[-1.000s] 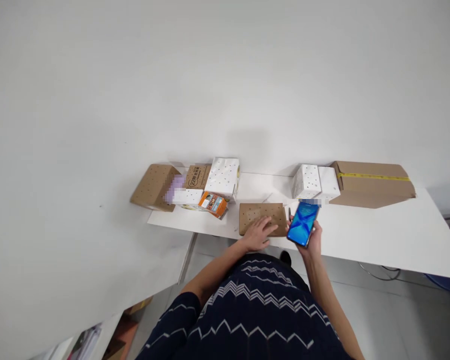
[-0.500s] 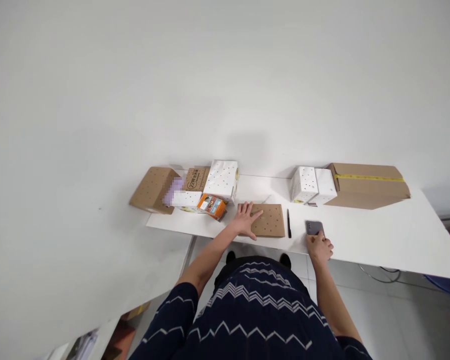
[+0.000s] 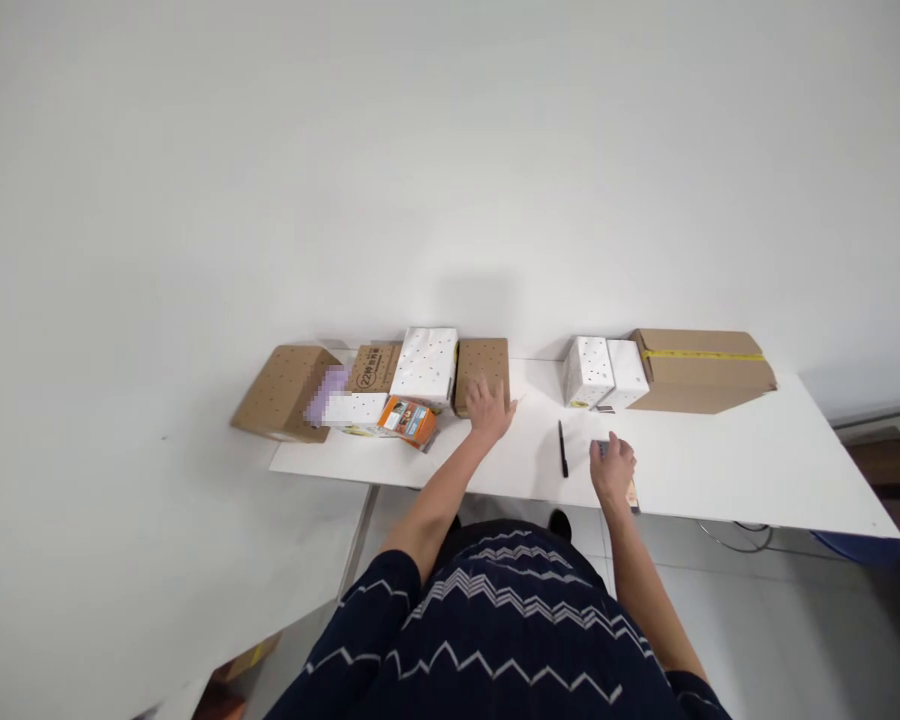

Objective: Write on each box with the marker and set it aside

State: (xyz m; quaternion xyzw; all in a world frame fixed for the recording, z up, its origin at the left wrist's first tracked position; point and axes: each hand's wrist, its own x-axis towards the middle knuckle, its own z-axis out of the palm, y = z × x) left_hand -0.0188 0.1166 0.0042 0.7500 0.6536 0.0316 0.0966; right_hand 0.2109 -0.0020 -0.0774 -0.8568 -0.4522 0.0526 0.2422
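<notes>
Left hand (image 3: pixel 489 408) on brown box (image 3: pixel 482 362)

Navy top — white zigzag stripes, short sleeves.

Office or packing room: plain white table (image 3: pixel 720 470), stacked cardboard parcels (image 3: pixel 701 368).

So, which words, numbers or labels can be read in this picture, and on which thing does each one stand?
"22", then unreadable print: black, on the brown carton behind the white packs.
Orange box: coloured print, too small to read.
Pixelated patch on the left brown box: unreadable.
Yellow tape on the big carton: marks too small to read.
Dotted boxes: only dots, no text.
</notes>
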